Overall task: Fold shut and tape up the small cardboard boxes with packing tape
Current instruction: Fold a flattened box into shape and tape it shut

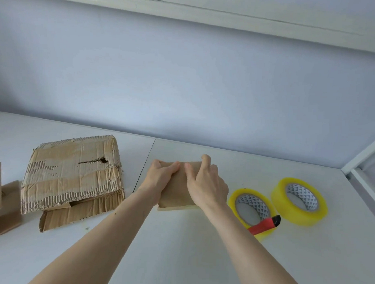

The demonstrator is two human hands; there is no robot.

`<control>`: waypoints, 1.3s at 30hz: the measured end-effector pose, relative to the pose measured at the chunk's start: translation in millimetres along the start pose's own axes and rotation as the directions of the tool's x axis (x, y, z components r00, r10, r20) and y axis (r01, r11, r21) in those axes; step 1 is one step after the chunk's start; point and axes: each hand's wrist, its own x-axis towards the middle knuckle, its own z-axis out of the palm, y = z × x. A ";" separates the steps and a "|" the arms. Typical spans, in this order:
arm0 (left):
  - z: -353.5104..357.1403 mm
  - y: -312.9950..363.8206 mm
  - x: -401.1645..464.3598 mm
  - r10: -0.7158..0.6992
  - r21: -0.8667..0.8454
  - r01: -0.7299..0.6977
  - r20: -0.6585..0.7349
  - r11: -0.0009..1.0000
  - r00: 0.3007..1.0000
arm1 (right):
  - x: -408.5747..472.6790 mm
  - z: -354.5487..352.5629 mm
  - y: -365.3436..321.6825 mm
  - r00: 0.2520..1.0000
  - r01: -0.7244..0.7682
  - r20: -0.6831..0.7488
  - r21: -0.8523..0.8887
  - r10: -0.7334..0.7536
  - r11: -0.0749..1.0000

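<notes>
Left hand [162,179] and right hand [206,183] both gripping small flat brown cardboard box [177,196] on white table [178,247]; two yellow tape rolls [298,204] just right.

We see two bare forearms reaching in from the bottom edge, sleeveless as far as they show. The left hand [159,179] and the right hand [206,183] wear no gloves, rings, watch or bracelet. Our fingers [205,158] are slim, with short, plain, unpainted nails.
</notes>
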 end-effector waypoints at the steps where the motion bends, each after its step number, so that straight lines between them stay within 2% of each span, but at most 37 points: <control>1: -0.4 1.7 0.3 -0.010 -0.010 0.010 0.004 1.000 1.000 | -8.8 2.6 5.4 0.999 0.022 -0.029 0.040 -0.020 0.999; 3: 0.0 3.9 -1.1 -0.032 -0.034 0.032 0.018 0.999 0.999 | -19.9 7.9 12.9 0.994 0.045 -0.103 0.128 -0.032 0.991; 6: -1.2 4.8 -5.6 -0.016 -0.036 0.017 0.027 0.999 0.999 | -12.3 9.0 12.0 0.986 0.042 -0.163 0.123 -0.021 0.992; 9: -5.1 6.7 -19.5 0.098 -0.121 -0.088 0.075 0.989 0.992 | -7.6 0.7 8.3 0.979 0.059 -0.199 0.107 -0.037 0.992; 11: -11.7 7.9 -34.0 0.236 -0.210 -0.209 0.113 0.955 0.965 | -0.8 -13.9 3.3 0.987 0.011 -0.163 0.145 0.013 0.989; 13: -18.7 3.0 -43.9 0.360 -0.159 -0.338 0.145 0.928 0.922 | 6.9 -32.0 -7.9 0.994 -0.078 -0.061 0.140 0.087 0.987; 15: -21.4 -2.8 -51.9 0.401 -0.111 -0.389 0.131 0.915 0.907 | 14.8 -44.1 -17.4 0.992 -0.118 0.057 0.048 0.115 0.992; 18: -23.4 -1.3 -51.2 0.286 -0.139 -0.274 0.081 0.952 0.955 | 14.4 -48.9 -23.6 0.984 -0.116 0.133 -0.012 0.117 0.993; 22: -26.9 -1.1 -41.2 0.141 -0.164 -0.124 0.095 0.979 0.985 | -2.5 -34.0 -23.4 0.994 -0.099 0.053 0.012 0.098 0.995; 29: -23.2 -7.5 -26.5 0.106 -0.133 -0.098 0.056 0.986 0.993 | 3.3 -8.8 -25.1 0.998 -0.054 -0.033 -0.066 0.052 0.996; 32: -21.7 -5.0 -22.5 0.091 -0.124 -0.085 0.047 0.989 0.995 | 10.1 -7.4 -26.9 0.998 -0.061 -0.015 -0.086 0.060 0.994; 36: -21.7 -3.0 -17.4 0.046 -0.130 -0.042 0.026 0.991 0.999 | 6.1 -6.2 -18.5 0.992 -0.071 0.101 -0.021 0.072 0.997; 39: -20.8 -1.9 -11.4 0.014 -0.117 -0.010 0.028 0.993 1.000 | 1.8 -3.1 -13.0 0.994 -0.074 0.079 -0.001 0.074 0.997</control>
